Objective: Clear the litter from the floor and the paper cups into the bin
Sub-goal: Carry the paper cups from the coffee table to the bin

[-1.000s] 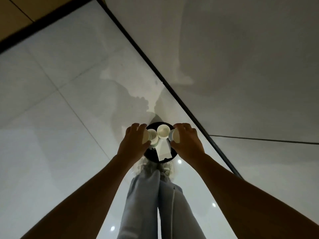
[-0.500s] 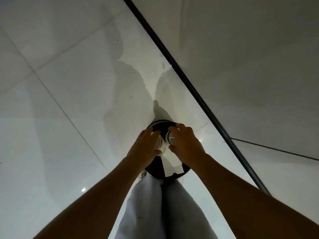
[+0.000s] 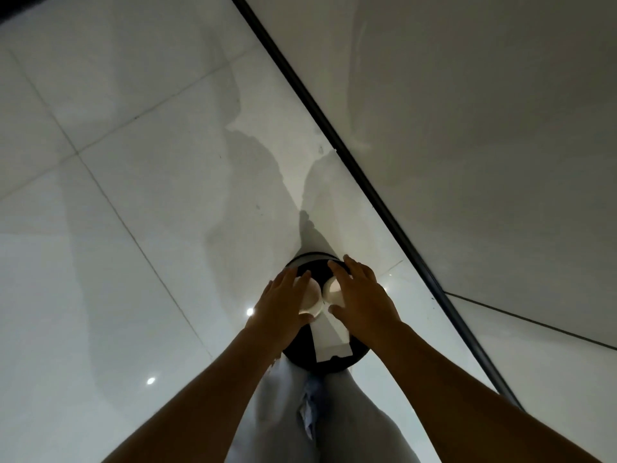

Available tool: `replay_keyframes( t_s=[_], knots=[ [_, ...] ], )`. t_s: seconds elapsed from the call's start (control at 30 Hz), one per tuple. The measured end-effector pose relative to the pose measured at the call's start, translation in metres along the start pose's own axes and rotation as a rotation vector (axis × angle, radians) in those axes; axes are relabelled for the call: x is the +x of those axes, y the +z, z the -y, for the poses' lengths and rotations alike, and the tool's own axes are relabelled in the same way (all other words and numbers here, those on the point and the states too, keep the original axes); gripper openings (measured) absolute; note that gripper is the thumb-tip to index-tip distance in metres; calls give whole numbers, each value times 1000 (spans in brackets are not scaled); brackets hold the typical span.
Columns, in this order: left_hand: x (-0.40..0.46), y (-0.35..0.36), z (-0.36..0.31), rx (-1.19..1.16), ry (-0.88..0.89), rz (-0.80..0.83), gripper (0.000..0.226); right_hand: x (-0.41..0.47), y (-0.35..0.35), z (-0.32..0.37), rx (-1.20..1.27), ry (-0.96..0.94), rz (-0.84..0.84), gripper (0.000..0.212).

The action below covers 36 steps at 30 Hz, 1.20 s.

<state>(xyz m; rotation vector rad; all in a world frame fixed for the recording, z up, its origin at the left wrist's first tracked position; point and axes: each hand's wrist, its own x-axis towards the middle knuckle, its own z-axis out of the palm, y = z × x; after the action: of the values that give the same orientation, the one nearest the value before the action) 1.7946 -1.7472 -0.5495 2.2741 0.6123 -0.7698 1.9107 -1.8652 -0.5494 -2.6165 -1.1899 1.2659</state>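
Glossy pale tiled floor (image 3: 117,262), round black bin (image 3: 330,360) standing on it

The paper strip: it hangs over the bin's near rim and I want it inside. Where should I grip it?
Probably pinch the paper strip at its free lower end, coming from the near side of the bin. That end lies flat and exposed, while its upper end runs under the cups and both hands.
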Motion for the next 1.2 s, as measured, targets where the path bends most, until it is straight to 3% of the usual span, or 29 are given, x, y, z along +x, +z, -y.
replay_keyframes(
  t_s=[0.27,0.63,0.93,1.2],
  knots=[
    [-106,-112,-26,-3,-87,-115,62,-80,-111,71,-9,-52,-57,63],
    [-317,-194,-91,-12,-307,-346,58,-238,-199,191,-249,-408,-38,58],
    [-514,-127,-118,-236,-697,-557,58,-364,-179,294,-515,-815,38,57],
    [-673,-5,-118,-490,-1067,-739,57,-486,-72,396,-809,-1147,200,59]
  ],
)
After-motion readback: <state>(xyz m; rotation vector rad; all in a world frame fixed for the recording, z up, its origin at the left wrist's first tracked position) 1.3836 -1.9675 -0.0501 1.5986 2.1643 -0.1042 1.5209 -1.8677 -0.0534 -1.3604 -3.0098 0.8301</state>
